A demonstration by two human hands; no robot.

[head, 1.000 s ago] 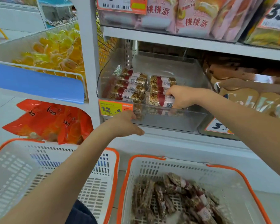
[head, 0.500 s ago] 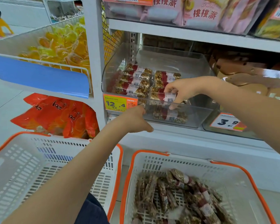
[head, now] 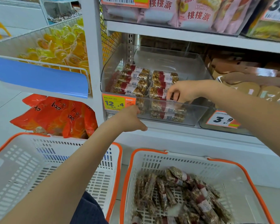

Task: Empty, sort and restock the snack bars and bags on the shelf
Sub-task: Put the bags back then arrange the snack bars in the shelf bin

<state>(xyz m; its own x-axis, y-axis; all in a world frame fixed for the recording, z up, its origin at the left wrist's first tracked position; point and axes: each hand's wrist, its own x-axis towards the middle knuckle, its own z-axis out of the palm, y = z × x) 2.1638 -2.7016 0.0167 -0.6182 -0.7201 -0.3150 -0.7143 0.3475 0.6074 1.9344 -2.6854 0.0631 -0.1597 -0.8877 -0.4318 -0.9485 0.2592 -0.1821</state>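
A clear plastic bin (head: 192, 65) on the middle shelf holds nut snack bars (head: 132, 81) with red-and-white labels, stacked in two columns at its left and front. My right hand (head: 183, 92) reaches over the bin's front wall, fingertips pointing down and pinching the front bar (head: 166, 106) of the right column. My left hand (head: 131, 118) is curled against the bin's lower front wall, just below the orange 12.4 price tag (head: 115, 103). On the floor, the right basket (head: 233, 162) holds several more of the same bars (head: 176, 191).
A second white basket (head: 39, 159) with an orange rim stands at lower left. Orange bags (head: 55, 115) and yellow jelly cups (head: 60, 49) fill the left rack. Pink pie bags (head: 197, 13) sit above, brown bags (head: 249, 88) to the right.
My right hand has drawn back from the stacked bars to the bin's front and turned its fingertips down onto the front bar. My left hand has stayed at the bin's front wall.
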